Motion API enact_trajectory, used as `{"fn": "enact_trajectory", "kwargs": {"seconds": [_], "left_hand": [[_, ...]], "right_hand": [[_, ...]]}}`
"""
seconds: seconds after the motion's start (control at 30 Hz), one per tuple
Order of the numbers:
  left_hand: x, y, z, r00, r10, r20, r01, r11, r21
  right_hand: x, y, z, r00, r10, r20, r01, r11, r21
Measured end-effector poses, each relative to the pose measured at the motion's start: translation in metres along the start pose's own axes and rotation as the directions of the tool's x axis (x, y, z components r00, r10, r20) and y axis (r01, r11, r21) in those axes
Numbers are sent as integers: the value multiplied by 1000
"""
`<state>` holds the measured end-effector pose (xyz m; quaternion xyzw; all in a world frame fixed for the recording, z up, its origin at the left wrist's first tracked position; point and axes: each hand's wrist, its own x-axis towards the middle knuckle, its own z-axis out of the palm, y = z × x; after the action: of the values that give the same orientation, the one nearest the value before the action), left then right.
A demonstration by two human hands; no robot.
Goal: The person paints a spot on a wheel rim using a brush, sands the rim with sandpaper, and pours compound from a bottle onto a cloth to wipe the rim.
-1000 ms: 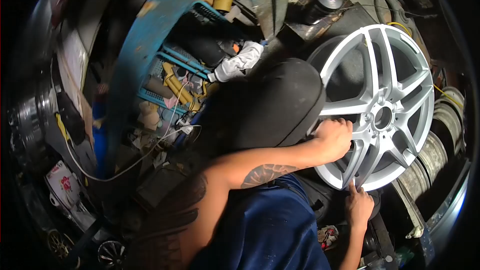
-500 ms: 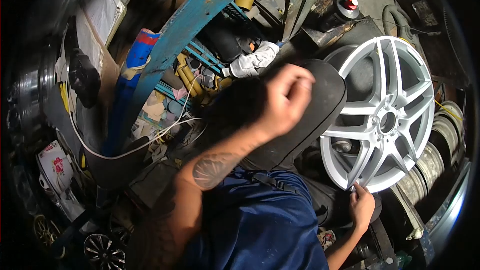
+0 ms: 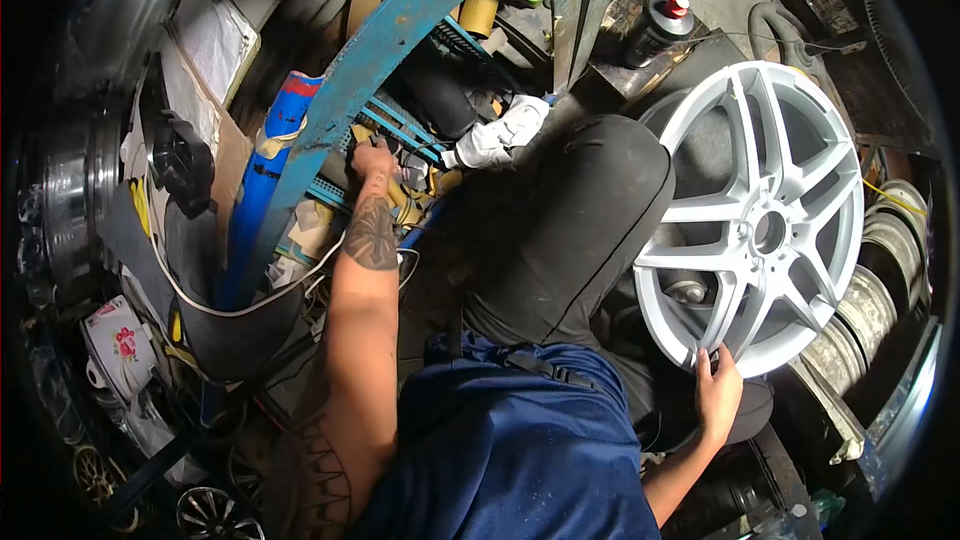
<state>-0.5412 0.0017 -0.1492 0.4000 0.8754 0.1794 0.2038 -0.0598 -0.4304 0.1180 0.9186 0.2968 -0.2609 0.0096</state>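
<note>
My left hand (image 3: 374, 159), at the end of the tattooed arm, is down in the blue basket (image 3: 392, 118) among yellow and brown pieces. Its fingers are closed, and what they hold is too small to make out. A silver alloy wheel (image 3: 740, 258) with paired spokes leans beside my bent knee. My right hand (image 3: 719, 380) grips the lower edge of the wheel's rim between thumb and fingers. A white cloth (image 3: 500, 132) lies at the basket's right side.
A blue metal frame (image 3: 395, 30) arches over the basket. Behind the wheel stands a dark bottle with a red cap (image 3: 660, 25). Several worn metal rims (image 3: 866, 316) are stacked at the right. A white cable (image 3: 235, 313) loops at the left, above a flowered white box (image 3: 122, 339).
My left hand has gone from the wheel's left side, across my knee, leftward into the basket. My right hand has stayed at the wheel's lower edge.
</note>
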Motion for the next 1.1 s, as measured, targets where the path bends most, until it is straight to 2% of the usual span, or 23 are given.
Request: {"fn": "enact_trajectory", "kwargs": {"seconds": [0.03, 0.07, 0.1, 0.17, 0.3, 0.37, 0.47, 0.5, 0.53, 0.57, 0.6, 0.7, 0.73, 0.77, 0.8, 0.83, 0.87, 0.9, 0.93, 0.97, 1.03, 1.1], "left_hand": [[0, 7, -11, 991, -79, 106, 72, 995, 73], [21, -13, -2, 995, -81, 64, 65, 973, 223], [18, -10, -10, 998, -40, 39, 26, 956, 291], [-1, -1, -22, 999, 53, 7, -51, 907, 417], [-9, -15, -22, 999, -13, 43, -1, 950, 313], [-2, -25, -12, 999, 39, 7, -39, 936, 350], [4, -37, -9, 999, 37, -10, -32, 948, 316], [4, -39, -9, 999, -13, -51, 24, 974, 225], [31, -70, 9, 1000, 28, -3, -28, 988, -152], [52, -99, 31, 997, 78, 21, -56, 857, -512], [22, -68, 10, 998, 40, 42, -7, 810, -587], [-47, -16, -30, 974, 57, 221, 114, 718, -687], [-68, -4, -35, 911, 148, 386, 211, 636, -742], [-105, 24, -49, 821, 181, 541, 366, 561, -743], [-141, 49, -68, 636, 369, 678, 471, 511, -719], [-186, 69, -92, 504, 464, 728, 566, 460, -685], [-210, 93, -116, 243, 561, 791, 519, 614, -595], [-249, 120, -135, 179, 576, 797, 551, 613, -567], [-271, 137, -143, -19, 610, 792, 483, 699, -527], [-293, 149, -151, -78, 593, 801, 484, 725, -490], [-325, 163, -155, -107, 574, 812, 505, 735, -453], [-342, 170, -154, -89, 508, 857, 399, 806, -437]], "right_hand": [[0, -3, -3, 1000, 11, 28, -11, 1000, -9], [2, -7, -8, 998, 21, 58, -20, 1000, -14], [2, -12, -10, 996, 30, 89, -28, 999, -17], [4, -5, -2, 999, -9, 39, 9, 1000, -9], [5, 3, 4, 1000, -27, -15, 26, 999, -30], [7, 2, 6, 1000, 0, -7, 0, 998, -55], [11, -11, -9, 993, 25, 118, -11, 993, -118], [11, 0, -5, 995, -38, 93, 47, 994, -99], [9, -1, -9, 995, -18, 95, 30, 992, -122], [8, -5, -12, 996, -2, 94, 15, 989, -145], [5, -2, -12, 998, -57, 31, 60, 991, -122], [1, -15, -13, 988, -102, -114, 98, 994, -44], [0, -47, -30, 998, 66, 17, -67, 994, 89], [0, -55, -28, 997, -77, -7, 77, 980, 183], [0, -59, -27, 977, -211, -42, 215, 938, 272], [-3, -63, -25, 940, -330, -88, 339, 873, 352], [-5, -78, -26, 922, -386, -30, 343, 778, 527], [-6, -96, -27, 900, -435, 8, 314, 662, 680], [-6, -110, -22, 874, -482, 59, 204, 473, 857], [-5, -123, -17, 843, -534, 74, 75, 252, 965], [-1, -140, -11, 776, -619, 121, -65, 113, 991], [0, -140, 0, 789, -607, 91, -35, 104, 994]]}}
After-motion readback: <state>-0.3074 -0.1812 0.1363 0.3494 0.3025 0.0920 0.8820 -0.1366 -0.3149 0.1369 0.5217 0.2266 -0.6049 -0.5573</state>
